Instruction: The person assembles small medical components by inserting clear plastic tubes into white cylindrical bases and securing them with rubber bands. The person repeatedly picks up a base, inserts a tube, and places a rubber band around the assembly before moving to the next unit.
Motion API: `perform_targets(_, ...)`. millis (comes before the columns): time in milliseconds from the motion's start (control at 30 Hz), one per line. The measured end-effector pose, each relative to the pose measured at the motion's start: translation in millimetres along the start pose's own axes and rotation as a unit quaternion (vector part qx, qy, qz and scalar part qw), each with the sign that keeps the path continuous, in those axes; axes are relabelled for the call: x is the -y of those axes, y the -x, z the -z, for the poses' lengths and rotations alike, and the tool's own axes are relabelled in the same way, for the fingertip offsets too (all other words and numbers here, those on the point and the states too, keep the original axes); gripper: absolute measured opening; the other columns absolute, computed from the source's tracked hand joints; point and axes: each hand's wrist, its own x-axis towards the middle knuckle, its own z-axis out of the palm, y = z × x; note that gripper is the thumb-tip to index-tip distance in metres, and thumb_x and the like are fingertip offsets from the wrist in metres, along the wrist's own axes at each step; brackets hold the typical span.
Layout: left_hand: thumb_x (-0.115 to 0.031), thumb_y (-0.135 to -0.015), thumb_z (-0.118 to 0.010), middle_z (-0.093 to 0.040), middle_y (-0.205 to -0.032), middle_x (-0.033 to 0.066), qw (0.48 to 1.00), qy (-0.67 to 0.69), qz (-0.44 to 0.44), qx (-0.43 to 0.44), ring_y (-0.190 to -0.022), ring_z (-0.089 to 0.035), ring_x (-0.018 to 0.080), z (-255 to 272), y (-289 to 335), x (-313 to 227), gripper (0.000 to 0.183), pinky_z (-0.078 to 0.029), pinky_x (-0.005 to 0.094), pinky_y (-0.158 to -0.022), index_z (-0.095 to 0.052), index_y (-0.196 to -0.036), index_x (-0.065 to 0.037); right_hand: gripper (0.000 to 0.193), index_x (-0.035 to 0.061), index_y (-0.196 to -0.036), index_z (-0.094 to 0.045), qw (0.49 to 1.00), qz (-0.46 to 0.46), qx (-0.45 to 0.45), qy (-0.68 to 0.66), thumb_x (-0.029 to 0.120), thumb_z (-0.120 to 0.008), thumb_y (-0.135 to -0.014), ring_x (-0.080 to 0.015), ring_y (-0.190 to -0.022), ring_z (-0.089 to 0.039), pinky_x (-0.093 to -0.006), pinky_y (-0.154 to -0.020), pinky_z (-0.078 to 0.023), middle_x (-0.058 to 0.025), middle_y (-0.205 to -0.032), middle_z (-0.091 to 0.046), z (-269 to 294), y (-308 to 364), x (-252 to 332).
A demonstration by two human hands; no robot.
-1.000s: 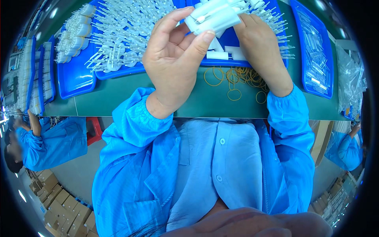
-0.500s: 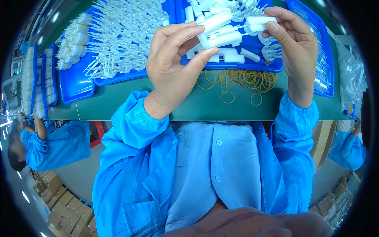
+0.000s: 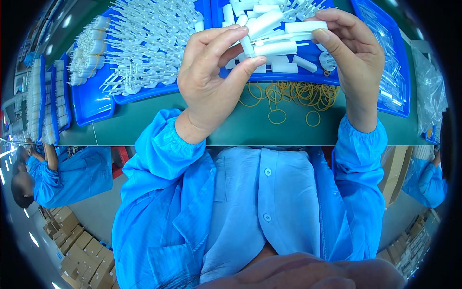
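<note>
My left hand (image 3: 211,79) pinches the hub of a white pronged plastic piece (image 3: 247,46) between thumb and fingers. Thin prongs point right from it, and thick white tubes (image 3: 276,48) cover some of them. In my right hand (image 3: 356,62), thumb and fingers grip another white tube (image 3: 303,27), held level beside the prongs. Whether a prong sits inside that tube I cannot tell. Both hands are raised above a blue tray (image 3: 333,79) with loose white tubes and some pronged pieces. Yellow rubber bands (image 3: 308,94) lie on the green table (image 3: 159,123) below.
To the left, a blue tray (image 3: 98,107) adjoins a heap of pronged pieces (image 3: 149,43); stacked white parts (image 3: 91,50) stand beside it. At right are a tray of clear tubes (image 3: 392,94) and a plastic bag (image 3: 428,91). People in blue sit at left (image 3: 77,176) and right (image 3: 426,180).
My right hand has moved slightly left, bringing its tube closer to the pronged piece and over the prongs. My left hand has stayed almost still with its grip unchanged.
</note>
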Motion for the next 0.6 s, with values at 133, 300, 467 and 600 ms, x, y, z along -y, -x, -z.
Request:
perform_targets(133,0.017,-0.075,-0.068,-0.048,-0.116,0.0126,0.999,-0.017,-0.002,0.027,-0.109,-0.059,0.0266,3.0,-0.3,-2.3,0.046,-0.056,0.0374,-0.092,-0.056,-0.119,0.007,0.027,-0.0033,-0.114,-0.060,0.997,-0.003,0.025,-0.072,0.004,-0.064,-0.089,-0.0179,-0.096,-0.065,-0.0278,-0.081,-0.052,-0.0168,-0.104,-0.068,3.1,-1.8,-8.1)
perform_targets(300,0.016,-0.075,-0.069,-0.048,-0.115,0.0118,0.999,-0.036,-0.012,0.015,-0.107,-0.060,0.0250,3.1,-0.5,0.8,0.044,-0.057,0.0365,-0.092,-0.058,-0.116,0.006,0.026,-0.0030,-0.114,-0.061,0.999,0.020,0.009,-0.037,0.005,-0.063,-0.089,-0.0178,-0.094,-0.065,-0.0267,-0.079,-0.052,-0.0168,-0.105,-0.068,-1.1,-1.8,-3.1)
perform_targets(467,0.014,-0.074,-0.071,-0.049,-0.114,0.0110,0.998,-0.065,-0.008,0.010,-0.105,-0.060,0.0230,3.4,0.2,1.9,0.042,-0.057,0.0355,-0.092,-0.060,-0.114,0.005,0.024,-0.0025,-0.113,-0.062,1.000,0.026,0.004,-0.007,0.006,-0.062,-0.090,-0.0176,-0.092,-0.066,-0.0253,-0.079,-0.052,-0.0163,-0.104,-0.069,-1.9,-1.3,-2.1)
perform_targets(600,0.013,-0.075,-0.071,-0.049,-0.112,0.0100,0.997,-0.073,-0.010,0.017,-0.104,-0.061,0.0221,4.1,0.0,1.7,0.042,-0.057,0.0347,-0.092,-0.060,-0.114,0.005,0.023,-0.0017,-0.112,-0.063,0.999,0.020,0.004,0.028,0.007,-0.062,-0.091,-0.0173,-0.094,-0.066,-0.0253,-0.079,-0.052,-0.0151,-0.103,-0.069,-0.5,-0.2,-1.6)
